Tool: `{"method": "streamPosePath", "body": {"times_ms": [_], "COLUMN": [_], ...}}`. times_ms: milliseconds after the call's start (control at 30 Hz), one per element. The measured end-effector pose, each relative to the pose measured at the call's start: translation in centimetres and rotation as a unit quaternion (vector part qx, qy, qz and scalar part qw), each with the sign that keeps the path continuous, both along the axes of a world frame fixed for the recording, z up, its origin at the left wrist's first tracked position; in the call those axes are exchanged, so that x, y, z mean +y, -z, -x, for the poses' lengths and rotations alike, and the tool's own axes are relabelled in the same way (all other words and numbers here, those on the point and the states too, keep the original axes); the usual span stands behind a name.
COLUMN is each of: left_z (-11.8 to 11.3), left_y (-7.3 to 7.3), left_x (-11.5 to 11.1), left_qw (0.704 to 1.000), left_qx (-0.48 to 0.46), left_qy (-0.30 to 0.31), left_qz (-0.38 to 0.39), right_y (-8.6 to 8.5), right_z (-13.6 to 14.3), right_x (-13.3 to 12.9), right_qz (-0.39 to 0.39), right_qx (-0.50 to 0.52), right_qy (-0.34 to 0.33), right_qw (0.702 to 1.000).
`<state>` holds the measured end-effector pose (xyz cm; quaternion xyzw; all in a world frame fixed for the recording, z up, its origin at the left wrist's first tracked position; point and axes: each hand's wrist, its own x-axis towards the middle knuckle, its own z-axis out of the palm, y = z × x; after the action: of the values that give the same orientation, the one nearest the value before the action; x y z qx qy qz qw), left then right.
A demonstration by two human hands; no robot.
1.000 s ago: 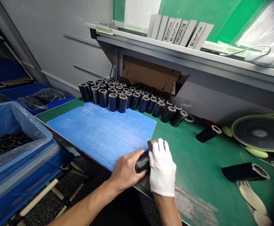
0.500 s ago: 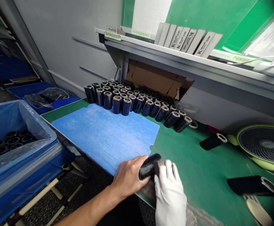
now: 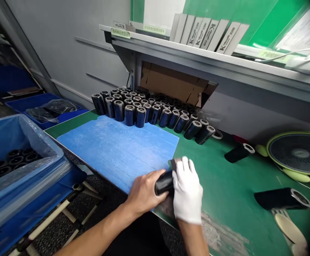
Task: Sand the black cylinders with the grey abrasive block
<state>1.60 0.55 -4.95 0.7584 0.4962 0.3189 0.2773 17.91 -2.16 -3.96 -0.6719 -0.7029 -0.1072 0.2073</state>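
My left hand (image 3: 144, 193), bare, is wrapped around a black cylinder (image 3: 163, 183) that lies tilted above the near edge of the bench. My right hand (image 3: 188, 193) wears a white glove. Its fingers press a flat grey-brown pad (image 3: 174, 163) at the far side of the cylinder's right end, and the glove covers that end. What the pad is made of I cannot tell. Beyond my hands, several black cylinders (image 3: 129, 115) with pale rims stand in rows at the back of a blue sheet (image 3: 123, 149).
Two more cylinders lie right on the green bench (image 3: 218, 185), one (image 3: 279, 198) nearer me. A fan (image 3: 301, 153) sits behind them. Left stands a lined blue bin (image 3: 48, 147) holding black cylinders. Overhead, a shelf (image 3: 155, 42) carries grey-white boxes (image 3: 197, 33).
My right hand and the pad have moved forward over the cylinder's end, baring the right wrist. My left hand keeps its grip. The camera view has shifted slightly.
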Motion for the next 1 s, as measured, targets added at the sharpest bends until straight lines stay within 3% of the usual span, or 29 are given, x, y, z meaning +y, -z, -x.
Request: {"method": "streamPosePath", "body": {"times_ms": [100,167,300,467,567,667,733,833,1000], "left_z": [0.0,0.0,0.0,0.0,0.0,-0.1,-0.1,-0.2,0.0], "left_y": [0.1,0.1,-0.1,-0.3,-0.2,-0.2,-0.2,-0.1,0.0], "left_x": [0.0,0.0,-0.1,-0.1,-0.1,-0.1,-0.1,0.0,0.1], "left_qw": [1.0,1.0,1.0,1.0,1.0,1.0,1.0,1.0,1.0], "left_qx": [0.0,0.004,0.009,0.012,0.017,0.015,0.008,0.006,0.009], "left_qy": [0.013,0.017,0.002,0.01,0.011,0.005,0.0,0.001,0.004], "left_qz": [0.001,-0.007,-0.001,-0.002,-0.004,-0.007,-0.007,-0.001,-0.005], "right_y": [1.8,2.2,0.3,-1.8,-1.1,0.1,0.7,0.7,-0.6], "right_z": [-0.1,-0.6,-3.9,-8.0,-6.5,-3.7,-2.2,-1.1,-0.1], "right_x": [-0.8,0.1,4.4,6.0,5.1,2.7,0.5,-1.3,1.1], "right_qz": [-0.048,-0.036,-0.009,-0.04,-0.049,-0.028,-0.005,-0.023,-0.003], "right_qx": [0.03,0.116,0.287,0.334,0.291,0.14,0.061,0.027,-0.018], "right_qy": [-0.019,-0.011,0.019,0.091,0.017,-0.069,-0.063,-0.021,0.014], "right_qw": [0.998,0.993,0.958,0.937,0.955,0.987,0.996,0.999,1.0]}}
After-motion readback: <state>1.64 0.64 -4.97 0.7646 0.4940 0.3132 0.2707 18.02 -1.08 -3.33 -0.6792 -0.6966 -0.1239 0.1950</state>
